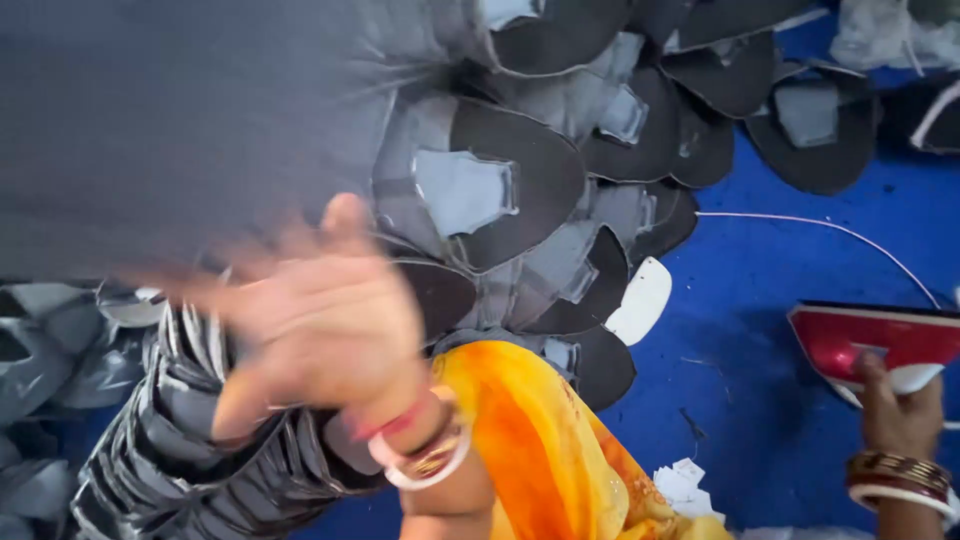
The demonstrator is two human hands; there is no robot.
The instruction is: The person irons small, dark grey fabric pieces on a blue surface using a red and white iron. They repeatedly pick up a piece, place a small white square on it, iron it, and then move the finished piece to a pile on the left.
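Our left hand (320, 320), blurred, hovers with fingers spread, apparently empty, over a fanned stack of grey oval fabric cut pieces (190, 450). Our right hand (900, 410) grips a red-and-white electric iron (880, 340) on the blue cloth surface (760, 330), its long axis pointing left.

1. You've got 2 hands in view: left hand (310, 320), right hand (897, 410).
2. 1 red iron (870, 340).
3. 1 white cord (820, 228).
4. Dark shoe-upper pcs (520, 170): approx. a dozen laid out, plus a stack (180, 440) too dense to count.
5. 1 white insert pc (640, 300).
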